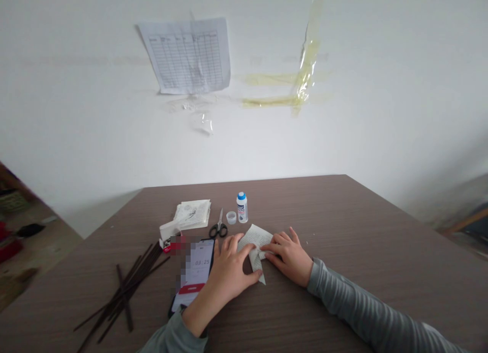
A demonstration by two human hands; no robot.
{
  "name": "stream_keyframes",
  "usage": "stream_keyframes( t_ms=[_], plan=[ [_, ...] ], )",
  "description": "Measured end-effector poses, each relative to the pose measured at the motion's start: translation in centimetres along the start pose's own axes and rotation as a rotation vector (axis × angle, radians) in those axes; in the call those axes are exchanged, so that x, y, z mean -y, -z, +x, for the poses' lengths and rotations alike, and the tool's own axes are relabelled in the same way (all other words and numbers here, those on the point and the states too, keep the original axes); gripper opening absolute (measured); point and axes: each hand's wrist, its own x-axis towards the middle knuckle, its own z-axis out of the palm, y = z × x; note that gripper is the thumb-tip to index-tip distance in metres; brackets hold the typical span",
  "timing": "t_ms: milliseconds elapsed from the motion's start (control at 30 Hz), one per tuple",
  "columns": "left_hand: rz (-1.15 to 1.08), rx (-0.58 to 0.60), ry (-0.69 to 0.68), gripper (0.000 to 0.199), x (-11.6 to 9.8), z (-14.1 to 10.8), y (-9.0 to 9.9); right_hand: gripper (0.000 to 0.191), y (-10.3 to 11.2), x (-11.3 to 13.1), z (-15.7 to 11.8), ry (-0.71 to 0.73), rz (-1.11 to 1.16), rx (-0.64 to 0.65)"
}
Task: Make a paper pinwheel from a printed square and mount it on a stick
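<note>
Brown counter, lower centre: a folded printed paper lies between the left hand and right hand, touching both; each grip is open, fingers pressed flat on it. Scissors sit just beyond, upper left of the paper.

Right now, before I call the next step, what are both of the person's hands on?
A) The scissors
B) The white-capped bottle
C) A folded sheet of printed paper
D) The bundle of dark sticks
C: the left hand and the right hand both have their fingers on the folded sheet of printed paper on the table.
</note>
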Motion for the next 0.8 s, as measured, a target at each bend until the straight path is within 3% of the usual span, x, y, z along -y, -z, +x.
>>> stream_keyframes(
  t_ms=[800],
  plan=[
    [0.015,0.113,0.041,0.061,-1.0,-0.2,1.3,0.032,0.8,1.3,0.0,-0.066,-0.031,0.057]
  ],
)
